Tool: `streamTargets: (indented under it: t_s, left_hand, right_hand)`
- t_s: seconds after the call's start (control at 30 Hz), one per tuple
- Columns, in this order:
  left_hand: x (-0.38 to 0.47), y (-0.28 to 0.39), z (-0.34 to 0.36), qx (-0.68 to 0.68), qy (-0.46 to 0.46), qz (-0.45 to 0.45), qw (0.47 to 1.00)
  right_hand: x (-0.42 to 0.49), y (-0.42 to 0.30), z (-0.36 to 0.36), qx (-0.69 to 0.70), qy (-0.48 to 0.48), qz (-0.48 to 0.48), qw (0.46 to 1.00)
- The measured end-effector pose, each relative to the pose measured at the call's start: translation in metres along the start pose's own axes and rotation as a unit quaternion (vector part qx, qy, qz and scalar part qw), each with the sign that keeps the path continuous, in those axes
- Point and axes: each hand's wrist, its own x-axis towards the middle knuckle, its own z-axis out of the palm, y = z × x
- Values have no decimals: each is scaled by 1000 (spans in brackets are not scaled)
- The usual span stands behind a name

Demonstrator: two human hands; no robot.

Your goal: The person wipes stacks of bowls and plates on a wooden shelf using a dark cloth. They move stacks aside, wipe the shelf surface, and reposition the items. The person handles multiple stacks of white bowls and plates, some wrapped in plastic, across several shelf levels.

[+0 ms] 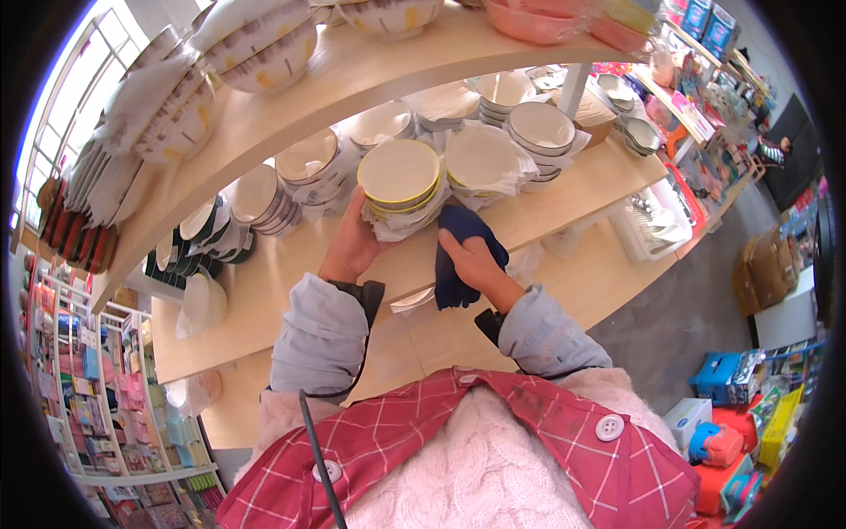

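A stack of white bowls with yellow-green rims [400, 173], with white paper between them, stands near the front edge of the middle wooden shelf [581, 192]. My left hand [353, 238] is at the stack's left side, its fingers against the lower bowls and partly hidden behind them. Bunched in my right hand [476, 258] is a dark blue cloth [469, 228], which touches the right side of the stack's paper and hangs over the shelf edge. A second paper-wrapped stack with yellow-green rims [486, 162] sits just to the right.
Other bowl stacks [258, 198] line the shelf on both sides. Above, a curved upper shelf [370, 66] holds patterned bowls [268, 56] and pink plastic basins [529, 20]. A white basket of cutlery [644, 244] stands at right. Cardboard boxes [770, 268] are beyond the grey floor.
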Motion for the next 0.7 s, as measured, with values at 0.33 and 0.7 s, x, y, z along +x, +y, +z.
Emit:
streamTargets:
  t_s: [0.33,0.7]
  left_hand:
    - [-5,-23,1,67,11,82,994]
    - [-51,-72,-39,189,209,66,957]
  right_hand:
    - [-87,-43,-130,-255,132,-241,927]
    - [-4,27,-246,-366,169,-303,863]
